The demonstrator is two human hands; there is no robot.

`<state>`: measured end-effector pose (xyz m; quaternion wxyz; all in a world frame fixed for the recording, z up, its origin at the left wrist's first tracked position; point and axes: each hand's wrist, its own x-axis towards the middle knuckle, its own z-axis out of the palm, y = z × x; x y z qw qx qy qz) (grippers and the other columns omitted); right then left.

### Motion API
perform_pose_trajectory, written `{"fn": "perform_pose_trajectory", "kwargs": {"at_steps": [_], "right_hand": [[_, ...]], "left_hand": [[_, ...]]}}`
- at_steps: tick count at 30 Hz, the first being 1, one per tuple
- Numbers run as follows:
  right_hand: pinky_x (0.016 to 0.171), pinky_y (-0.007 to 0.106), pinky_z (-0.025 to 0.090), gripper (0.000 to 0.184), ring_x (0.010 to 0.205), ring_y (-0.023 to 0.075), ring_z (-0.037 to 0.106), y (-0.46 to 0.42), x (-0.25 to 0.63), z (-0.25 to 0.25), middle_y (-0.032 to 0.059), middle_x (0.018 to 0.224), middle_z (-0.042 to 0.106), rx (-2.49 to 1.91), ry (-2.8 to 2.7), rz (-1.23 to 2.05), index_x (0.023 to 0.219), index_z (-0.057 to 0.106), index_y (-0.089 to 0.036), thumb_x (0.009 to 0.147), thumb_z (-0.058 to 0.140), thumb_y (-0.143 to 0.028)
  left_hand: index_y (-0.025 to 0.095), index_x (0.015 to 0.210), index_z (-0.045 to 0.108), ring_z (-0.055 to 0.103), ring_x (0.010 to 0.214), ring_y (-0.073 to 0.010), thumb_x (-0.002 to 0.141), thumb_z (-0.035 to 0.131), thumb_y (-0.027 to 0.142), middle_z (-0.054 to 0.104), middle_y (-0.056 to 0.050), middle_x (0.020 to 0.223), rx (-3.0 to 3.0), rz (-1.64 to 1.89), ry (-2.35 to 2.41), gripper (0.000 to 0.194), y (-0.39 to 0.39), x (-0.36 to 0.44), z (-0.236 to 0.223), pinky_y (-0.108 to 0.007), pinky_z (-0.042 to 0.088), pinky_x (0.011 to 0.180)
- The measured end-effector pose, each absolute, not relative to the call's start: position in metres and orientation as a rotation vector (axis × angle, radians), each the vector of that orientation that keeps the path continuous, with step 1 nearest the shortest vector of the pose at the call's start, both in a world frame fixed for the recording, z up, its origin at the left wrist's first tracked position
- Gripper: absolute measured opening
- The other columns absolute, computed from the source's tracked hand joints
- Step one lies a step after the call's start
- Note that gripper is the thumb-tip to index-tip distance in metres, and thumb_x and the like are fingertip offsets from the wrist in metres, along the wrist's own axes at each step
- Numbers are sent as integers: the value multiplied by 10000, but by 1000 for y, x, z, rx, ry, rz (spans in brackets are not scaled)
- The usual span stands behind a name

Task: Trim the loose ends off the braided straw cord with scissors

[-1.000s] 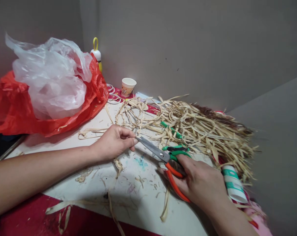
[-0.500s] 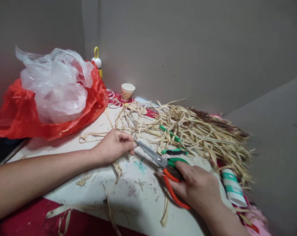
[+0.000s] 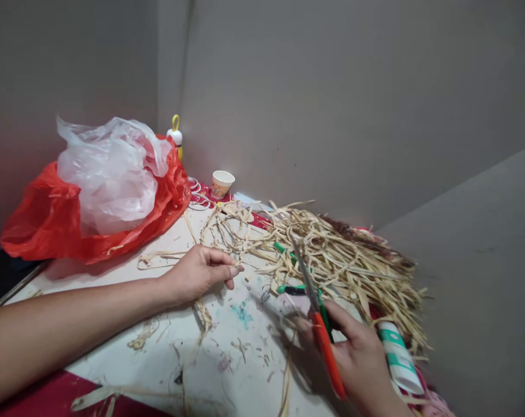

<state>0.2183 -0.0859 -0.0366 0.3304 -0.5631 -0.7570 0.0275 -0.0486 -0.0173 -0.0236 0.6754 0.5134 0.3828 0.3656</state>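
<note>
My left hand point(image 3: 205, 271) is closed in a pinch over the white board. A straw braid point(image 3: 204, 315) comes out below its palm, and a tiny end shows at the fingertips; the rest is hidden by the hand. My right hand point(image 3: 358, 350) grips a pair of scissors point(image 3: 325, 347) with orange and green handles. The blades point up and away, look nearly together, and stand apart from the left hand. Beyond both hands lies a heap of dry straw strips point(image 3: 353, 255). A green-handled tool point(image 3: 290, 289) rests at the heap's near edge.
A red plastic bag point(image 3: 40, 217) with a clear bag point(image 3: 114, 185) on it fills the left back. A paper cup point(image 3: 222, 185) and a yellow-white bottle point(image 3: 175, 139) stand near the wall. At right lies a white-green tube point(image 3: 399, 356). Straw scraps litter the white board point(image 3: 245, 370).
The scissors have come away from the left fingertips, moved right and turned upward. My left hand stays pinched in nearly the same place. The view has tilted up slightly.
</note>
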Motion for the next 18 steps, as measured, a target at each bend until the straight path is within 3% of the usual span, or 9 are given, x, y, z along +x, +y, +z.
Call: {"fn": "perform_pose_trajectory", "kwargs": {"at_steps": [7, 9, 14, 18], "right_hand": [[506, 225, 446, 325, 543, 130, 521, -81, 190, 16, -19, 589, 560, -1589, -1647, 808, 674, 560, -205, 587, 775, -432], [513, 231, 448, 352, 558, 137, 537, -76, 173, 30, -4, 612, 582, -1555, -1586, 885, 663, 546, -204, 585, 767, -467], [608, 279, 490, 409, 670, 176, 590, -52, 129, 31, 59, 807, 664, -1478, -1439, 953, 815, 600, -186, 616, 737, -516], [575, 262, 463, 387, 594, 144, 560, -26, 107, 13, -5, 699, 612, -1333, -1311, 967, 749, 508, -207, 600, 774, -446]], "left_hand": [[125, 678, 686, 342, 457, -60, 737, 650, 413, 599, -4, 562, 1216, 830, 817, 296, -18, -51, -24, -229, 262, 488], [129, 638, 672, 309, 446, -58, 757, 629, 419, 581, 7, 543, 1238, 851, 815, 317, -18, -51, -22, -232, 258, 489], [128, 628, 649, 417, 524, -83, 747, 637, 364, 578, 7, 542, 1283, 941, 749, 264, -22, -53, -18, -228, 317, 570], [126, 634, 625, 411, 486, -84, 730, 633, 370, 543, 19, 506, 1289, 987, 717, 262, -23, -55, -17, -229, 314, 543]]}}
